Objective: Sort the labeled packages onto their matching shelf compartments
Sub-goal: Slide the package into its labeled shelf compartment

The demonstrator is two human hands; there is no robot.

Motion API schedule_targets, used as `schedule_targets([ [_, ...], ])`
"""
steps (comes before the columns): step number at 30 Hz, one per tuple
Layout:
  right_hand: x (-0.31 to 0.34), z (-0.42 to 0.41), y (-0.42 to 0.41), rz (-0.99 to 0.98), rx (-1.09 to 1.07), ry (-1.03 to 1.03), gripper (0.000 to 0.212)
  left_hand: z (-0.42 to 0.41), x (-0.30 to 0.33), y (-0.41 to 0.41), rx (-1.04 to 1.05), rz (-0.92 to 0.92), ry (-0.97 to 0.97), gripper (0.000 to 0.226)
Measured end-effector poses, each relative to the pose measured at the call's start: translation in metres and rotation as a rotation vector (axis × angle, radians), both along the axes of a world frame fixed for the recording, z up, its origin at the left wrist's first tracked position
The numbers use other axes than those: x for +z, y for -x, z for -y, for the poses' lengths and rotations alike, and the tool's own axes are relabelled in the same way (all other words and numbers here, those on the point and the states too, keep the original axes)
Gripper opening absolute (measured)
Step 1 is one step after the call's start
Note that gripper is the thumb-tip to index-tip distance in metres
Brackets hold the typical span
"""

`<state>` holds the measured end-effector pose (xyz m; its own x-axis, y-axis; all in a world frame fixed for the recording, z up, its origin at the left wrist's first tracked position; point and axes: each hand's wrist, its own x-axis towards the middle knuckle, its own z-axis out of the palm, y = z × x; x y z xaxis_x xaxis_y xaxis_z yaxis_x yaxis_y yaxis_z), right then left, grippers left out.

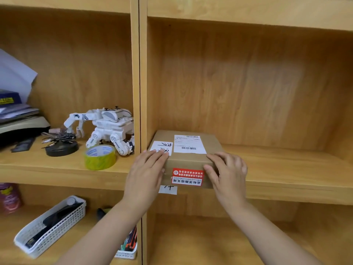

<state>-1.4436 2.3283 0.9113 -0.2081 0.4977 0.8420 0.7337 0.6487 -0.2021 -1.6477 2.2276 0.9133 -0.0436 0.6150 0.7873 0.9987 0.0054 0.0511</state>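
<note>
A brown cardboard package (188, 159) lies flat at the left front of the right shelf compartment (286, 169). It carries a white handwritten label, a printed shipping label and a red sticker on its front face. My left hand (147, 175) presses against its front left corner, fingers over the handwritten label. My right hand (227, 173) grips its front right corner. A small white paper tag (168, 189) hangs on the shelf edge just below the package.
The left compartment holds a white toy robot (107, 127), a yellow tape roll (100, 156), a black round stand (62, 147) and stacked papers (17, 111). Below sit a white basket (51, 226) and another small bin (127, 249). A vertical divider (140, 92) separates the compartments.
</note>
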Motion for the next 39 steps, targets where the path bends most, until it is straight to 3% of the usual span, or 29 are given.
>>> schedule_targets([
  [12, 0.003, -0.048, 0.014, 0.188, -0.003, 0.145, 0.060, -0.042, 0.017, -0.004, 0.268, -0.185, 0.261, 0.085],
  [30, 0.005, -0.077, 0.020, 0.161, 0.048, 0.142, 0.061, -0.069, 0.012, -0.011, 0.406, -0.273, 0.292, 0.072],
  [36, 0.008, -0.065, 0.017, 0.155, 0.005, 0.150, 0.070, -0.064, 0.018, -0.016, 0.330, -0.256, 0.258, 0.077],
  [39, 0.008, -0.056, 0.008, 0.131, -0.063, 0.139, 0.071, -0.065, 0.022, -0.025, 0.226, -0.222, 0.217, 0.069],
])
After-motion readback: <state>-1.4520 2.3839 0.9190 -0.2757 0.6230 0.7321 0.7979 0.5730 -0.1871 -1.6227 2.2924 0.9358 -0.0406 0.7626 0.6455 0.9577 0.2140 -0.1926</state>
